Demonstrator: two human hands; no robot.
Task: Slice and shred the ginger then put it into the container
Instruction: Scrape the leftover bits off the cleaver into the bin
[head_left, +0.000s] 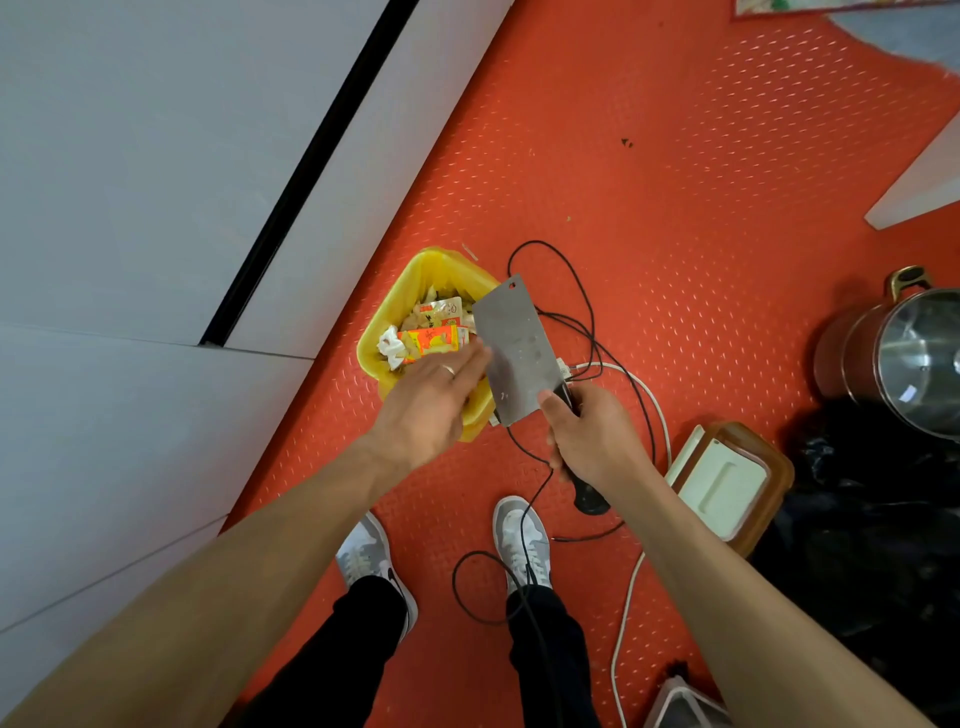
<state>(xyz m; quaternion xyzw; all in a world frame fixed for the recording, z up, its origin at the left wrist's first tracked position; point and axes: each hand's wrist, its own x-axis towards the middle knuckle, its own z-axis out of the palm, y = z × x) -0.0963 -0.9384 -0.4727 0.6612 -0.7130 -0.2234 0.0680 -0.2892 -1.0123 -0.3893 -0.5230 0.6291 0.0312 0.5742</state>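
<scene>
Head view: cleaver (511, 347) over bin (387, 317) rim.

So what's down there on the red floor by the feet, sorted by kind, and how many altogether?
Bins: 1, yellow-lined waste bin
Pots: 1, lidded steel stockpot
Cutting boards: 1, pale plastic board on a brown tray
Cables: 2, black cable, white cable
Shoes: 2, grey sneakers
Total: 7

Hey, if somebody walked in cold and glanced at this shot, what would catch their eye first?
Probably the cleaver, gripped by the right hand at centre, blade up over the yellow bin. The left hand lies flat against the blade's side, above the bin's wrappers. Around them spreads the bright red floor, with cables looping beside the shoes.
</scene>
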